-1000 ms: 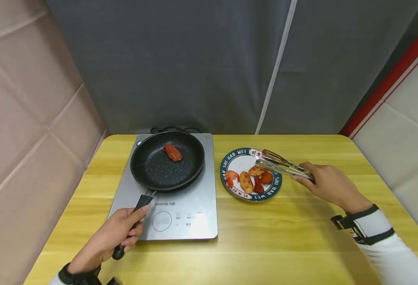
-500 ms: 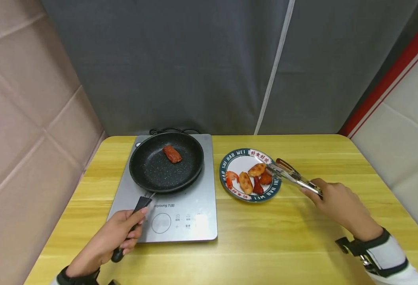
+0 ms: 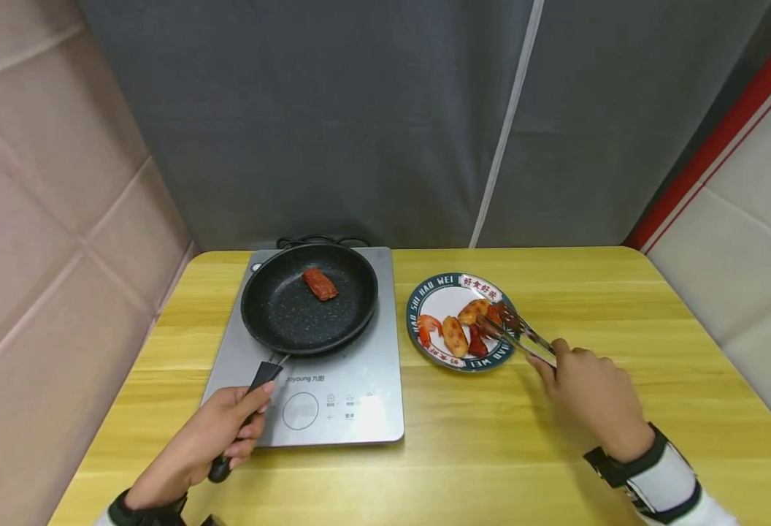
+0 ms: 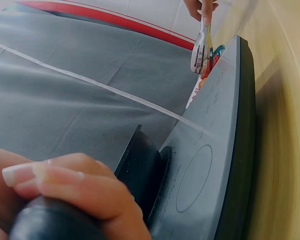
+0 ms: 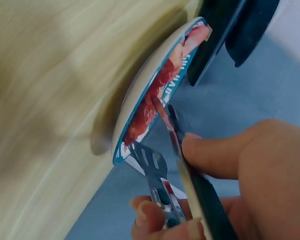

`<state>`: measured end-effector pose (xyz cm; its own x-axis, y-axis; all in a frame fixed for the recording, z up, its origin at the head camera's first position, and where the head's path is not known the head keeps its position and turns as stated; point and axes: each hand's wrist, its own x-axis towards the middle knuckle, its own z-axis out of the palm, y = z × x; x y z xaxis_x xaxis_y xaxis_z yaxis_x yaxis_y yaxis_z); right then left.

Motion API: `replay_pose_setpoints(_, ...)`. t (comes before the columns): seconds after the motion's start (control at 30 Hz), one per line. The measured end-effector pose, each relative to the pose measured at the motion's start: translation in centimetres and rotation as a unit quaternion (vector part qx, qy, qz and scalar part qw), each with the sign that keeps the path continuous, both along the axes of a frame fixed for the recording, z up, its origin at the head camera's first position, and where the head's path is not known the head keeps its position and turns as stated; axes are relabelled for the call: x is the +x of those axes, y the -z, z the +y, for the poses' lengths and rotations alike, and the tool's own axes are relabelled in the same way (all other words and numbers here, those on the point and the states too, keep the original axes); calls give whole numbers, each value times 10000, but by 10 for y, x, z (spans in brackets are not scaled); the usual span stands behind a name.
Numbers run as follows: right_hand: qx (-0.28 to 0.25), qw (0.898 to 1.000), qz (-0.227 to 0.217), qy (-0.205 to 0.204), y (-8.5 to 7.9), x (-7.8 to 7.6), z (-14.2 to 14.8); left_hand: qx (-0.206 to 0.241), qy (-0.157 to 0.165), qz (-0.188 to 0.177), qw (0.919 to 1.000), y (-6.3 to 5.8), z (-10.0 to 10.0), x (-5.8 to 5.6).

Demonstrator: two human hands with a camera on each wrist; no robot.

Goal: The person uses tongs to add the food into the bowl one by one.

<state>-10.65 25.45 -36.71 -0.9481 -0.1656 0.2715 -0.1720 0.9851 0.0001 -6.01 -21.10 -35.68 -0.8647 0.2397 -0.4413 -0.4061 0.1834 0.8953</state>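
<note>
My left hand (image 3: 217, 431) grips the black handle (image 3: 263, 373) of a frying pan (image 3: 303, 325) on an induction cooktop (image 3: 369, 429). One reddish-brown piece of meat (image 3: 320, 284) lies in the pan. In my right hand (image 3: 596, 394) I hold metal food tongs (image 3: 531, 345), their two ends apart over the right side of a round plate (image 3: 441, 296). Between those ends sits a reddish-orange food piece (image 3: 494, 314), partly hidden. Two browned oval pieces (image 3: 454, 336), a dark red piece (image 3: 477, 343) and a red-and-white piece (image 3: 428, 326) share the plate. The right wrist view shows the tongs' slotted end (image 5: 151, 162) by the rim.
A yellow wood-grain table (image 3: 477, 453) carries everything. Black cable (image 3: 320, 238) lies behind the cooktop. A grey curtain (image 3: 333, 131) stands at the back, with a pale padded wall (image 3: 70, 292) on the left and a white panel (image 3: 753, 241) on the right.
The tongs first drew back to the right, then came forward over the plate with their ends spread wider around the reddish-orange piece. My left hand and the pan stay put.
</note>
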Motion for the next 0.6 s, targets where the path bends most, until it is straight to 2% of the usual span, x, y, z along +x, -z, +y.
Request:
replay_pose_setpoints(0.1,39,9998,170,45,4,0,-4,27,-7,5,10000,0,0,0)
replay_pose_setpoints(0.27,19,9999,121,72,8,-2,-5,78,8,6,10000,0,0,1)
replay_pose_setpoints(0.5,239,9974,584,-351,7,-7,-3,53,-9,-31,10000,-1,0,1)
replay_pose_setpoints(0.6,304,9966,606,-474,7,-10,-1,50,-10,-28,10000,-1,0,0)
